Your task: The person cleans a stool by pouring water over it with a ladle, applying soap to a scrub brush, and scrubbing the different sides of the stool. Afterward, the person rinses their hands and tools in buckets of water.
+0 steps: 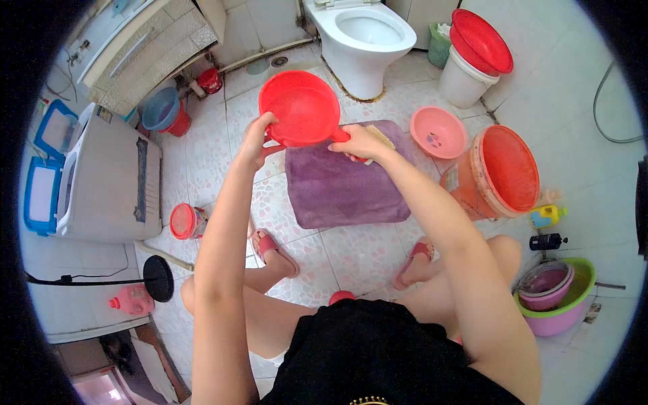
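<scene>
Above the floor, in front of my body, I hold a red plastic dipper (300, 108) with its round bowl facing up toward the camera. My left hand (258, 138) is closed on the left edge of the bowl. My right hand (361, 144) is wrapped round the short handle at the lower right, and a yellowish brush-like item (379, 136) shows beside that same hand, partly hidden by it. Beneath the dipper and my right hand lies a purple mat (344, 185) on the tiled floor.
A toilet (364, 40) stands ahead. On the right are a pink basin (439, 132), a large orange bucket (509, 172), a white bucket (464, 77) topped by a red basin (481, 40), and a green basin (580, 287). A washing machine (115, 175) stands left, near a small red bucket (183, 221).
</scene>
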The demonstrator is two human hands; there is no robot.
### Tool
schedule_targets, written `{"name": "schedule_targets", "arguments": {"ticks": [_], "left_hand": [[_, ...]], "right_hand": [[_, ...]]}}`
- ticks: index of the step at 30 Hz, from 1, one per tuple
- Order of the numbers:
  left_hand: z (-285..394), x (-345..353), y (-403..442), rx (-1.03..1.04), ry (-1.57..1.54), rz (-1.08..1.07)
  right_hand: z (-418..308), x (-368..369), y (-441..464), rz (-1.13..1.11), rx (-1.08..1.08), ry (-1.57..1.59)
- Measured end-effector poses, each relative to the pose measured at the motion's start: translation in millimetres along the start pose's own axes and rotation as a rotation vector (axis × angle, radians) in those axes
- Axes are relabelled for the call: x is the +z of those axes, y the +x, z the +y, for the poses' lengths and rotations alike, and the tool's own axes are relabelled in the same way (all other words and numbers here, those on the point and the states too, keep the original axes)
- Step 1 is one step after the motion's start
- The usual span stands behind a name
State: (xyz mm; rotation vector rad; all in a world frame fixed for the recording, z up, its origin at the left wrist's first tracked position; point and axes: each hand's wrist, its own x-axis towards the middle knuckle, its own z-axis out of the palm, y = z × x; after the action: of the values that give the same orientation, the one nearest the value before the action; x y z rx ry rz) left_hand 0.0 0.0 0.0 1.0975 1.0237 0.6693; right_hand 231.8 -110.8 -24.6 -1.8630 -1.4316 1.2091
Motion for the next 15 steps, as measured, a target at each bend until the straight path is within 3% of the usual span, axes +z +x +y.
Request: {"name": "schedule_targets", "arguments": {"ticks": [5,8,15], "left_hand": [[-4,1,4,0.066,0.058,0.049],[8,-6,15,0.115,0.126,0.096],[21,7,8,0.169,0.156,0.083]], "right_hand": [[41,20,41,0.037,-0.093,0.102],[17,20,42,0.082,-0.150,0.055],[33,30,61,0.232,-0.188,0.227]]}}
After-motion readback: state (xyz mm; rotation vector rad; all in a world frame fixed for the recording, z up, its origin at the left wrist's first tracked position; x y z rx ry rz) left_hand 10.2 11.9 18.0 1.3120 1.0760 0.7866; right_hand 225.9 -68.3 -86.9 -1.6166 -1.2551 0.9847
